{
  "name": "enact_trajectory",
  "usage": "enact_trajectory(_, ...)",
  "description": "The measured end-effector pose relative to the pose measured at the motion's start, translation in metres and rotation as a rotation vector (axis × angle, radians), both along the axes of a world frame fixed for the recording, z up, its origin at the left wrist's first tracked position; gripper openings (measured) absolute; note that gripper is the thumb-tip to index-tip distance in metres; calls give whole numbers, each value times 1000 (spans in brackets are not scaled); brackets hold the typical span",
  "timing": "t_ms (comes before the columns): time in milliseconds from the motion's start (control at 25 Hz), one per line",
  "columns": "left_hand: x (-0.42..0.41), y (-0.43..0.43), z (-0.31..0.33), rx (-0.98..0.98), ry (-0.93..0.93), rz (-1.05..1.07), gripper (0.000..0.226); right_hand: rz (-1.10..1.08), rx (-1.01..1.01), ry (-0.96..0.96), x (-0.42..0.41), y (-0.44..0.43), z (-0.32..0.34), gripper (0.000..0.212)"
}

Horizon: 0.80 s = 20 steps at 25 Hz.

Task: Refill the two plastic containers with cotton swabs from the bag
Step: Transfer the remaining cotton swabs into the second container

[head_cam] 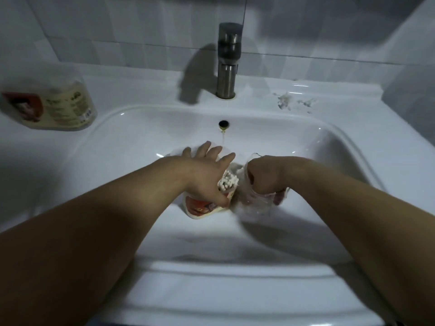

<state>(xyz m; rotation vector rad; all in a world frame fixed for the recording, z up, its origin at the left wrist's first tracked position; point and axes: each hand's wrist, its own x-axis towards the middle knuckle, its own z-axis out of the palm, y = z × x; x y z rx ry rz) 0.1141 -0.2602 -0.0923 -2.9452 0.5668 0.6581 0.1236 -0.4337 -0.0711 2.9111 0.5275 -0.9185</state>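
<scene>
Over the sink basin, my left hand (207, 175) holds a plastic container (204, 208) with a red and cream label, tilted on its side; white cotton swabs (228, 183) pack its open mouth. The thumb presses the container while the fingers spread apart above it. My right hand (266, 175) is closed around a crumpled clear plastic bag (256, 203) just right of the container's mouth. What is inside the bag is hidden. A second labelled plastic container (56, 105) lies on its side on the counter at the far left.
The white sink (341, 142) has a dark drain overflow hole (223, 124) and a steel faucet (227, 62) behind it. Small torn scraps (293, 103) lie on the counter at the back right. A tiled wall rises behind.
</scene>
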Motion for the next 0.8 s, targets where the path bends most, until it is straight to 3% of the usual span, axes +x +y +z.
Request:
enact_trajectory(160,-2,-4,-4,101,-14,-93,101,8,1,-11,-3,2,1,20)
enact_trajectory(280,-6,-6,-4,91,24,-111,102,46,-26,-19,-4,6,-3,19)
enact_trajectory(400,-4,2,7,-128,20,-52,101,99,-16,-102,1,6,-7,24)
enact_trajectory(560,8,13,12,-561,-226,41,50,95,38,-107,8,1,-3,29)
enact_trajectory(800,8,5,7,-714,-207,33,35,110,23,-79,11,1,-12,22)
